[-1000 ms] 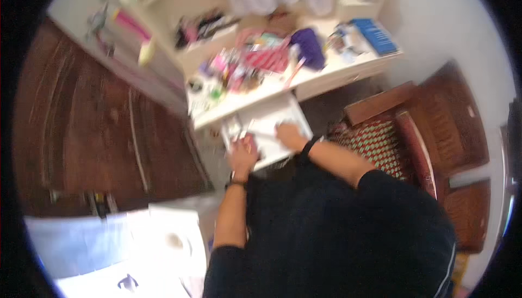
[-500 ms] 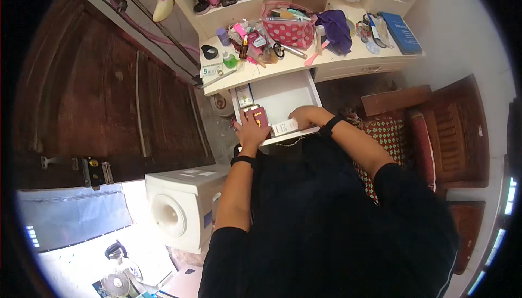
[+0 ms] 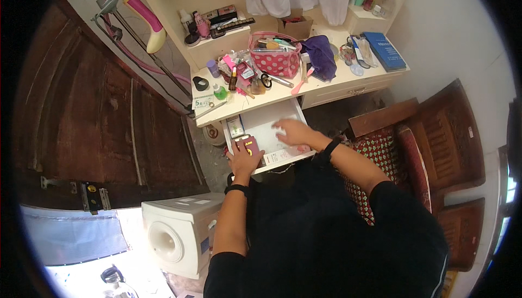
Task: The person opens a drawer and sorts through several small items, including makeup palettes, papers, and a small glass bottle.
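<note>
A white drawer (image 3: pixel 283 112) is pulled out from the dressing table. In its near left part, my left hand (image 3: pixel 244 162) grips a dark red booklet (image 3: pixel 250 144) with gold marks, thumb at one edge and fingers at the other. A long white box (image 3: pixel 281 155) lies along the drawer's front wall, right of the booklet. My right hand (image 3: pixel 296 132) is over the drawer beyond that box, fingers apart and holding nothing. Another small box (image 3: pixel 235 126), white with green, lies along the drawer's left side.
On the white tabletop (image 3: pixel 326 87) stand a pink dotted bag (image 3: pixel 274 64), a purple cloth (image 3: pixel 319 59), a blue book (image 3: pixel 385 52) and small cosmetics. A wooden chair (image 3: pixel 446 140) is at the right. A white appliance (image 3: pixel 182 233) stands at the lower left.
My right hand has let go of the white box's end and moved left over the drawer. The box now lies along the front wall. My left hand stays on the booklet. The view has shifted.
</note>
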